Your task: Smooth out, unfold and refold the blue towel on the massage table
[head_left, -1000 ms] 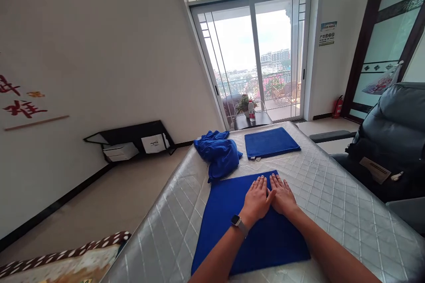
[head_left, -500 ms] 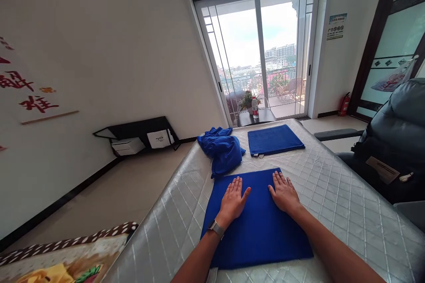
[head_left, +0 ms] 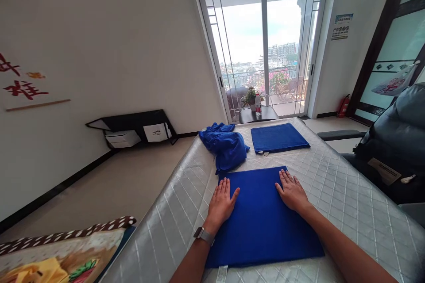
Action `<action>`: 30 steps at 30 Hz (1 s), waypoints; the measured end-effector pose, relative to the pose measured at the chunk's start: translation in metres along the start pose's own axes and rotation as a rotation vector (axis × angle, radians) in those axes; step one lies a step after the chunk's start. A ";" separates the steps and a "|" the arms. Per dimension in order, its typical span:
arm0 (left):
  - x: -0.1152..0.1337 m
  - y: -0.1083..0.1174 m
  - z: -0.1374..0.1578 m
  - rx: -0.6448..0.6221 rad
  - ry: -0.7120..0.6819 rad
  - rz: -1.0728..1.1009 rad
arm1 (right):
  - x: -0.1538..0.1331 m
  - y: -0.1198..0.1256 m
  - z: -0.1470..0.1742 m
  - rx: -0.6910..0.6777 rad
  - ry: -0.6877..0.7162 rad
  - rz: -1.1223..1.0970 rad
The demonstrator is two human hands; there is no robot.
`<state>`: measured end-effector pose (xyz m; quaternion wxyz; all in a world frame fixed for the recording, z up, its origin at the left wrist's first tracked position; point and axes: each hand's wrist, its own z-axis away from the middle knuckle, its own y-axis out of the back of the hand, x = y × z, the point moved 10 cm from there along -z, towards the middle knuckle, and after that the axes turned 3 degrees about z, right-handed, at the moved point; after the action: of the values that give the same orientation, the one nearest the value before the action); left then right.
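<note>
A folded blue cloth (head_left: 259,221) lies flat on the quilted silver-white mattress (head_left: 345,194), a white tag poking out at its near edge. Over the cloth's left edge rests my left hand (head_left: 222,201), palm down with fingers stretched. My right hand (head_left: 292,191) lies flat near its right edge, thumb apart from the fingers. Beyond them are a crumpled blue cloth (head_left: 229,148) at the left and another neatly folded blue cloth (head_left: 280,137) at the right.
Past the mattress, a small dark table (head_left: 245,117) holds a potted plant (head_left: 250,97) and a bottle (head_left: 258,105). A black armchair (head_left: 395,128) stands at the right. On the left are a black shelf (head_left: 133,121) with boxes and a patterned blanket (head_left: 96,247).
My left hand has slid left across the cloth to its edge. My right hand stays by the right edge. The view has shifted slightly.
</note>
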<state>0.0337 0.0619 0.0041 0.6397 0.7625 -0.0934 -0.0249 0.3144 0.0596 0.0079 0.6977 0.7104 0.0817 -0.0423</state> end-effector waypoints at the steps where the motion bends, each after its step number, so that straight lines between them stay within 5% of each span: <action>1: 0.000 0.001 0.000 0.000 0.002 0.001 | 0.000 0.000 0.000 -0.001 0.001 0.006; 30: 0.002 0.005 0.002 0.024 -0.013 -0.028 | -0.006 0.000 0.038 0.011 0.010 0.027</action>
<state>0.0344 0.0585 0.0084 0.6294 0.7712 -0.0871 -0.0375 0.3107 0.0209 0.0079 0.6938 0.7156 0.0756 -0.0298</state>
